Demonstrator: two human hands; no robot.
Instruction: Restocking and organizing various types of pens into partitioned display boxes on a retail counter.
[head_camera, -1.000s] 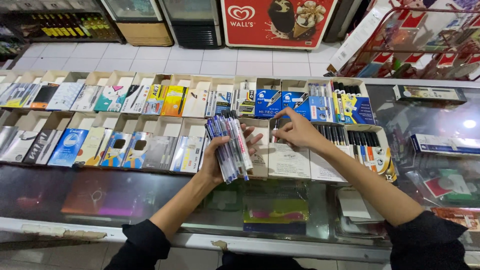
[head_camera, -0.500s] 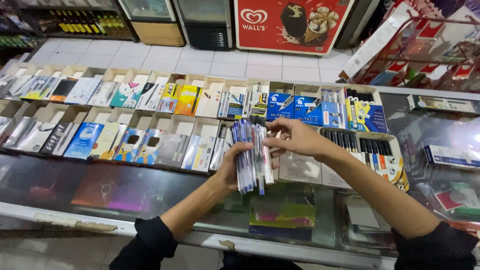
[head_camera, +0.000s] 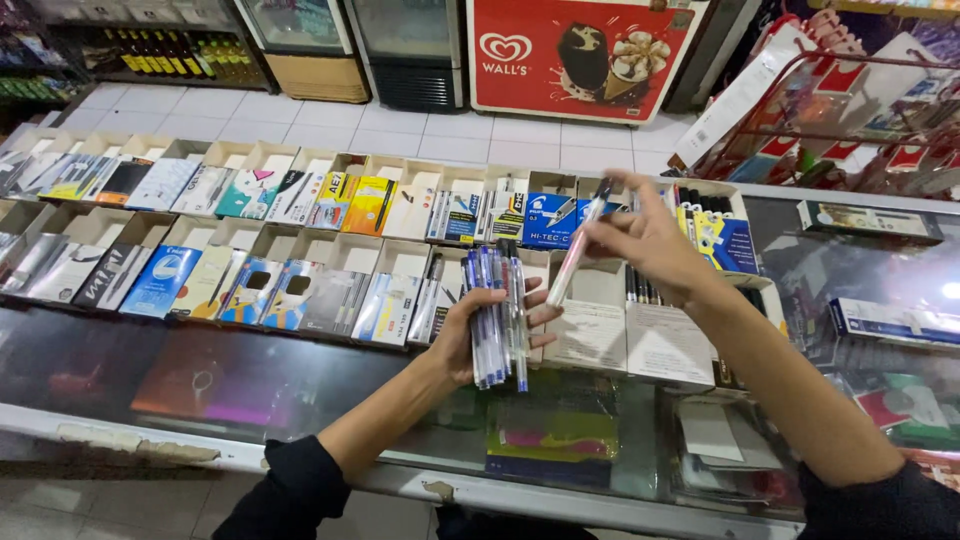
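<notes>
Pen sorting, counter top: left hand (head_camera: 470, 335) is clenching a bundle of pens (head_camera: 497, 312) above the glass counter (head_camera: 250, 385), right hand (head_camera: 650, 240) is pinching a single pen (head_camera: 577, 247) over the open boxes (head_camera: 590, 300); best kept pinched near mid-barrel, bundle gripped tight against slipping.

Blue-and-clear pens (head_camera: 497, 315) with dark caps in the bundle, and there's a single pen (head_camera: 577, 248), white with pink print and a black cap. Black sleeves (head_camera: 285, 490) on both arms. Yellow box (head_camera: 367, 203), blue boxes (head_camera: 549, 219), white floor tiles (head_camera: 480, 145), red freezer panel (head_camera: 572, 55).
</notes>
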